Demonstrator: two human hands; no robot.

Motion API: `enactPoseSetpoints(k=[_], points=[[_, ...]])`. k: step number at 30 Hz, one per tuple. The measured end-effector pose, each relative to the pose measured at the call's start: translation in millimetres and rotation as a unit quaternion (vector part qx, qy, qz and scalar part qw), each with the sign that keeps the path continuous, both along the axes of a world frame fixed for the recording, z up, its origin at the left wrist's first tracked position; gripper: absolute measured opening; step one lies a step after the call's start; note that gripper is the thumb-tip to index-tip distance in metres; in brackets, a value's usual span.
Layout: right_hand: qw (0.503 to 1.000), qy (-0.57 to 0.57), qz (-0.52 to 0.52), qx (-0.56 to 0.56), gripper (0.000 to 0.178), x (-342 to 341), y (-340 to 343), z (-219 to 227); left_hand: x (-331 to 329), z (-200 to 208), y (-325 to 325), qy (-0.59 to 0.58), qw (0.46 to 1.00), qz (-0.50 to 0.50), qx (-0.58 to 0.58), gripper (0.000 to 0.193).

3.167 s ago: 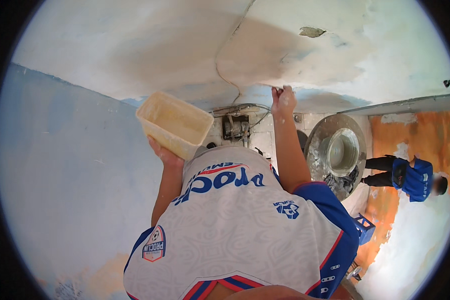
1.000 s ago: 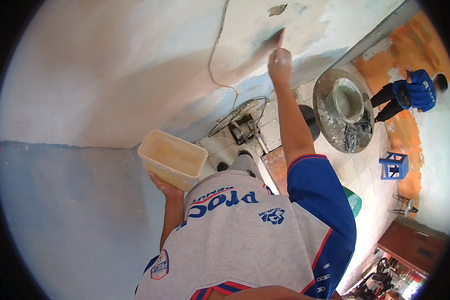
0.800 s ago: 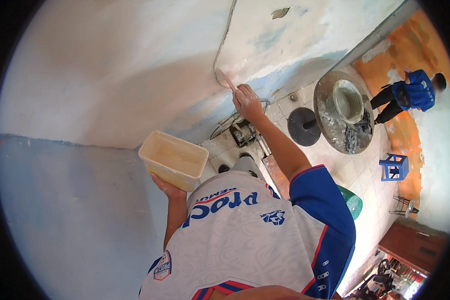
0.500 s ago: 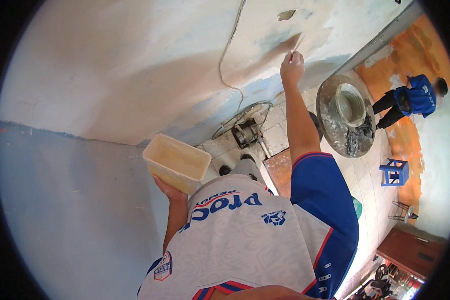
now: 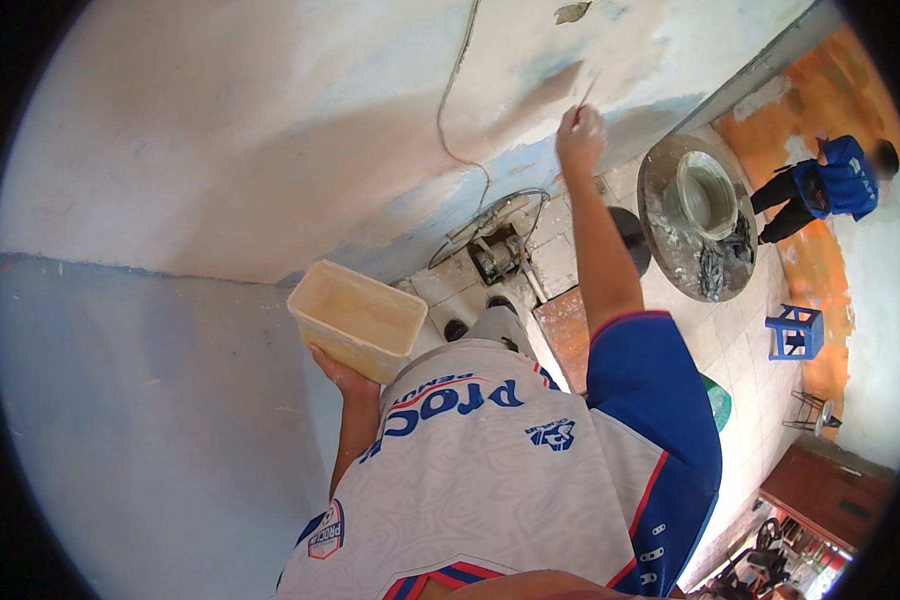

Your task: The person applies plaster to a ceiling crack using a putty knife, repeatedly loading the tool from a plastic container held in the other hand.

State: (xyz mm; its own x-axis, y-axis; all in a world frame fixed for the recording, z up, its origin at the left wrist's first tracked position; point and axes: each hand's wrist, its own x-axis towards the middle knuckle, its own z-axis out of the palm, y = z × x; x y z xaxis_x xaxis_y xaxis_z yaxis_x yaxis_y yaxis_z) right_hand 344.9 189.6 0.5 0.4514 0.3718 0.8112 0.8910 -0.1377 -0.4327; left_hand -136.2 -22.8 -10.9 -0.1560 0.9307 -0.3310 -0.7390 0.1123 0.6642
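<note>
My left hand (image 5: 345, 370) supports a rectangular cream plastic tub (image 5: 365, 345) from below and the side, with pale residue over its inside. Stretched out to the upper right, my right hand (image 5: 581, 135) is closed on a putty knife (image 5: 589, 90), whose thin blade shows almost edge-on. The blade is close to the wall (image 5: 370, 120); whether it touches cannot be made out. Whitish filler and bluish patches cover that wall around the knife, and a chipped hole (image 5: 572, 13) lies above it.
A round table (image 5: 660, 190) carries a basin (image 5: 708, 195) and a crumpled dark plastic bag (image 5: 712, 272). A cable (image 5: 442, 120) runs down the wall to a pump (image 5: 495, 253) on the floor. Beyond are a person in blue (image 5: 845, 180) and a blue stool (image 5: 796, 333).
My right hand has shifted slightly down and left with the putty knife, and the blade has turned more edge-on. The tub stays nearly in place in my left hand.
</note>
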Motion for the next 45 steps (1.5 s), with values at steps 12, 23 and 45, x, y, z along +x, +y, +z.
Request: enactPoseSetpoints(k=[12,23,45], points=[[0.955,-0.019,0.295,-0.032,0.011,-137.2,-29.9,-11.0,11.8,2.3,15.8,-0.006,0.998,-0.045,0.049,0.077],[0.996,-0.038,0.056,0.054,0.013,4.9,31.7,30.8,27.9,2.8,32.1,-0.029,0.997,-0.038,0.064,0.076],[0.617,0.547,0.560,0.085,0.042,2.9,-128.5,162.3,228.9,55.3,133.9,-0.198,0.940,-0.095,0.260,0.079]])
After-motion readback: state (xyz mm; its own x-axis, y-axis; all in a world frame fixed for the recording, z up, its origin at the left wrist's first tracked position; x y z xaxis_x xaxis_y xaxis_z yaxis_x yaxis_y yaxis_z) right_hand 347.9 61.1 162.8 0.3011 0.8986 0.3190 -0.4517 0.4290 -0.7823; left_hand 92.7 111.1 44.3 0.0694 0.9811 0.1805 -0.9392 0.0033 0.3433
